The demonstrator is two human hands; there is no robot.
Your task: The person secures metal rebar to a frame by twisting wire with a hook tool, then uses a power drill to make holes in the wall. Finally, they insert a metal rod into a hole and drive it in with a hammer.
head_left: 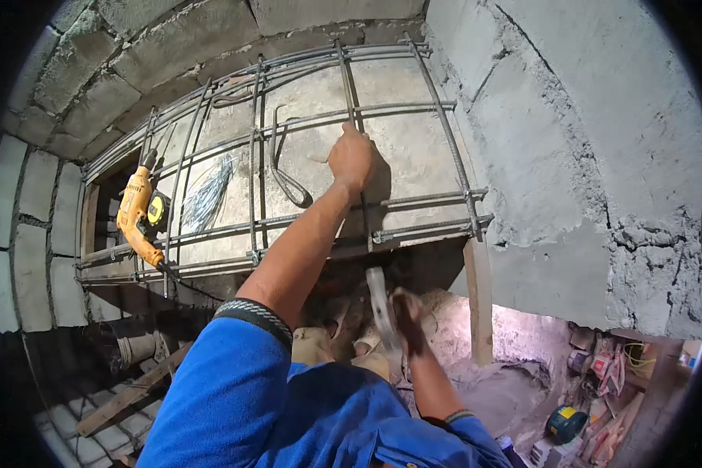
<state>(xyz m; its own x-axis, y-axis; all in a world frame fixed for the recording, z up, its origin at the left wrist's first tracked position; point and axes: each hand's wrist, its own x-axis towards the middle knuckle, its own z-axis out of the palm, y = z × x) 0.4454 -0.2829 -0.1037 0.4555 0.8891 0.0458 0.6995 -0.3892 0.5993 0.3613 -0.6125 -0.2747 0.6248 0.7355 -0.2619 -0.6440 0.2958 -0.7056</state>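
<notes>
My left hand [351, 160] is closed around a crosswise steel rebar [345, 74] over the concrete-coloured panel. That bar runs from the back of the grid to the front edge, where its near end sticks out. Below that end, my right hand [410, 310] is closed on a hammer [382, 304], slightly blurred, with its metal head pointing up towards the bar. A small gap shows between hammer and bar end. A bent rod with a looped end [288, 187] lies left of my left hand. The handle of the hammer is mostly hidden.
A yellow drill [136, 207] with a long bit rests at the left, beside a tape measure [157, 209]. Tie wires [208, 195] lie inside the rebar grid. Block walls [175, 51] enclose the back and sides. A wooden post [480, 304] stands below the front edge.
</notes>
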